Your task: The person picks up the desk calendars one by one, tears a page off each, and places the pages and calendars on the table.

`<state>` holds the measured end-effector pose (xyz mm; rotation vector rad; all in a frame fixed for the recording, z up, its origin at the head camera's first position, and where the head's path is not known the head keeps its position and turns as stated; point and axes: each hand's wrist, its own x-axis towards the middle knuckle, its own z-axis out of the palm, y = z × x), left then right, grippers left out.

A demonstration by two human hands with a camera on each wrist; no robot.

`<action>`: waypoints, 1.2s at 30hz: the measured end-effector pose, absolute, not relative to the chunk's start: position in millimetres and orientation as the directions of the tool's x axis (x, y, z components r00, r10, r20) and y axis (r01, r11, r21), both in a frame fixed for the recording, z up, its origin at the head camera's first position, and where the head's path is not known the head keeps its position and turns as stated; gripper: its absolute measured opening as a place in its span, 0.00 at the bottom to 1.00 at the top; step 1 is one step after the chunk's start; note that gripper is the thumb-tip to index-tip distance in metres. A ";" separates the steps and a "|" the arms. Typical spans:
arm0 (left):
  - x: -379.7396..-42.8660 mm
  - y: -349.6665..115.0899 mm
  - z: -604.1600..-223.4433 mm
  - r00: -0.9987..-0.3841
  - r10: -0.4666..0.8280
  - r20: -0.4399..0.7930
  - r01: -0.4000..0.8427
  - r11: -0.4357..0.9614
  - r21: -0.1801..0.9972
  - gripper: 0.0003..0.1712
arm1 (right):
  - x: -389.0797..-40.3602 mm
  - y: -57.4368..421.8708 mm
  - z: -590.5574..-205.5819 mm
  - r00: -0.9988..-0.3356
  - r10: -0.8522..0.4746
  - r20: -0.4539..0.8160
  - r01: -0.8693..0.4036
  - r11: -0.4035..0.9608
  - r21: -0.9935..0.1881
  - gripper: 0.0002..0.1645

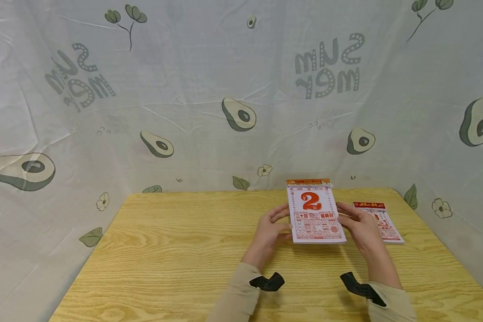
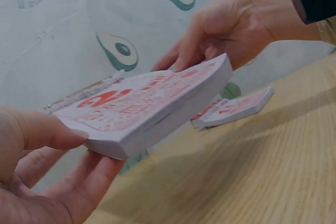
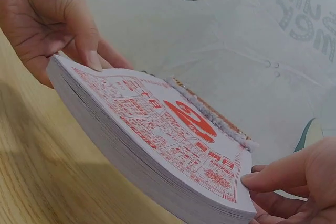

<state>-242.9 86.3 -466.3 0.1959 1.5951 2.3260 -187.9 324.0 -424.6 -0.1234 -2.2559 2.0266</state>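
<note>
Both hands hold a thick tear-off calendar above the table, one at each side edge. Its top page bears a large red 2, and a torn paper strip runs under the red and gold header. My left hand grips the left edge, thumb on the page and fingers beneath, as the left wrist view shows. My right hand pinches the opposite edge, its thumb on the page corner. The calendar's thick white page block faces me, tilted. A second tear-off calendar with a red header lies behind my right hand, partly covered by it.
The wood-grain table stretches left and forward of the hands. A pale curtain printed with avocados and leaves hangs behind and along both sides of the table. Black wrist straps sit over beige sleeves.
</note>
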 end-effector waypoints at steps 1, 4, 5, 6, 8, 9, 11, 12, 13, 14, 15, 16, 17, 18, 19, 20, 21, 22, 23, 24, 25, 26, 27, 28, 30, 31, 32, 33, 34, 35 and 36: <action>-243.7 84.6 -465.5 -0.941 0.331 -0.064 -0.176 -0.320 0.931 0.32 | -188.3 322.6 -424.3 -0.991 0.132 0.025 -0.011 0.106 -0.994 0.34; -245.7 79.1 -462.8 -0.938 0.339 -0.073 -0.184 -0.310 0.933 0.32 | -189.5 318.3 -424.1 -0.990 0.138 0.026 -0.007 0.131 -0.991 0.34; -246.5 77.3 -462.3 -0.935 0.346 -0.076 -0.190 -0.309 0.932 0.32 | -189.8 316.9 -423.8 -0.990 0.142 0.022 -0.003 0.137 -0.991 0.34; -246.8 75.4 -461.4 -0.933 0.350 -0.085 -0.201 -0.312 0.928 0.32 | -190.0 315.7 -423.7 -0.990 0.141 0.021 0.001 0.154 -0.988 0.34; -248.1 71.9 -459.8 -0.928 0.359 -0.097 -0.220 -0.320 0.922 0.32 | -190.3 312.7 -423.1 -0.990 0.143 0.018 0.006 0.170 -0.985 0.34; -248.7 70.2 -458.9 -0.926 0.362 -0.103 -0.228 -0.323 0.919 0.32 | -190.2 310.8 -422.3 -0.989 0.147 0.017 0.010 0.181 -0.983 0.33; -250.1 67.0 -457.8 -0.926 0.363 -0.109 -0.238 -0.334 0.912 0.32 | -190.3 307.1 -420.9 -0.989 0.148 0.016 0.012 0.187 -0.982 0.33; -250.9 65.7 -457.0 -0.925 0.360 -0.119 -0.248 -0.339 0.907 0.32 | -190.3 304.8 -419.9 -0.988 0.152 0.018 0.013 0.201 -0.980 0.32; -251.9 64.4 -456.7 -0.926 0.357 -0.125 -0.255 -0.345 0.903 0.31 | -190.5 302.4 -419.0 -0.987 0.156 0.021 0.013 0.212 -0.977 0.32; -252.7 63.3 -456.4 -0.926 0.353 -0.135 -0.265 -0.352 0.898 0.30 | -190.6 300.0 -418.3 -0.987 0.161 0.023 0.014 0.222 -0.975 0.31; -253.4 62.0 -455.9 -0.926 0.350 -0.143 -0.272 -0.357 0.894 0.29 | -191.0 297.7 -417.8 -0.986 0.165 0.025 0.014 0.228 -0.974 0.31; -254.1 60.7 -455.5 -0.926 0.348 -0.149 -0.278 -0.361 0.890 0.28 | -191.2 295.6 -417.4 -0.985 0.169 0.026 0.014 0.232 -0.973 0.31; -254.6 59.6 -454.9 -0.924 0.349 -0.156 -0.287 -0.366 0.885 0.27 | -191.4 293.6 -417.1 -0.984 0.176 0.027 0.017 0.240 -0.971 0.30; -254.8 58.4 -454.0 -0.924 0.348 -0.160 -0.292 -0.368 0.883 0.26 | -191.6 291.7 -416.8 -0.983 0.179 0.028 0.016 0.237 -0.971 0.30; -255.4 56.9 -453.5 -0.922 0.350 -0.164 -0.299 -0.376 0.877 0.25 | -191.8 290.0 -416.7 -0.983 0.180 0.028 0.016 0.236 -0.972 0.30; -255.6 55.5 -452.6 -0.920 0.354 -0.166 -0.304 -0.380 0.874 0.25 | -191.8 288.2 -416.3 -0.983 0.183 0.028 0.016 0.236 -0.972 0.30; -256.0 53.9 -451.7 -0.920 0.356 -0.165 -0.304 -0.381 0.873 0.24 | -191.7 286.6 -416.0 -0.982 0.186 0.030 0.016 0.239 -0.971 0.30; -256.3 52.5 -451.0 -0.919 0.358 -0.166 -0.307 -0.384 0.871 0.24 | -191.6 284.9 -415.7 -0.982 0.189 0.030 0.017 0.243 -0.970 0.30; -256.8 50.9 -450.6 -0.918 0.360 -0.168 -0.310 -0.387 0.868 0.23 | -191.7 283.2 -415.6 -0.981 0.191 0.033 0.016 0.246 -0.969 0.30; -257.3 49.2 -450.0 -0.917 0.362 -0.169 -0.312 -0.386 0.868 0.23 | -191.7 281.3 -415.3 -0.980 0.197 0.035 0.016 0.250 -0.968 0.30; -258.3 47.7 -449.8 -0.915 0.366 -0.173 -0.318 -0.386 0.866 0.23 | -192.0 279.5 -415.1 -0.979 0.202 0.040 0.014 0.256 -0.967 0.30; -258.9 46.3 -449.4 -0.914 0.368 -0.173 -0.317 -0.378 0.870 0.23 | -192.0 277.7 -414.9 -0.977 0.208 0.043 0.012 0.256 -0.967 0.30; -259.5 44.9 -449.1 -0.913 0.369 -0.174 -0.316 -0.371 0.873 0.23 | -192.2 276.0 -414.7 -0.976 0.211 0.047 0.009 0.256 -0.967 0.30; -260.2 43.5 -448.8 -0.912 0.370 -0.176 -0.319 -0.369 0.873 0.23 | -192.4 274.4 -414.6 -0.976 0.213 0.049 0.007 0.254 -0.967 0.29; -261.5 40.6 -448.1 -0.909 0.376 -0.179 -0.323 -0.363 0.874 0.23 | -192.5 271.1 -413.9 -0.976 0.213 0.053 0.001 0.246 -0.969 0.29; -262.1 39.2 -447.7 -0.907 0.380 -0.180 -0.324 -0.360 0.875 0.23 | -192.5 269.5 -413.5 -0.976 0.210 0.054 -0.002 0.240 -0.971 0.29; -262.6 37.6 -447.1 -0.907 0.380 -0.181 -0.326 -0.360 0.874 0.24 | -192.3 267.6 -413.0 -0.977 0.206 0.053 -0.002 0.237 -0.971 0.29; -263.1 35.9 -446.6 -0.906 0.382 -0.181 -0.327 -0.360 0.874 0.24 | -192.1 265.7 -412.6 -0.978 0.203 0.049 0.000 0.235 -0.972 0.29; -263.8 34.2 -446.3 -0.905 0.383 -0.183 -0.330 -0.363 0.872 0.24 | -192.0 263.8 -412.2 -0.978 0.202 0.045 0.003 0.231 -0.973 0.29; -264.3 32.3 -445.7 -0.905 0.385 -0.178 -0.325 -0.359 0.875 0.25 | -191.9 261.7 -411.9 -0.979 0.201 0.042 0.005 0.229 -0.973 0.29; -265.1 30.5 -445.4 -0.905 0.387 -0.174 -0.321 -0.358 0.877 0.25 | -191.7 259.8 -411.6 -0.979 0.200 0.037 0.008 0.223 -0.975 0.29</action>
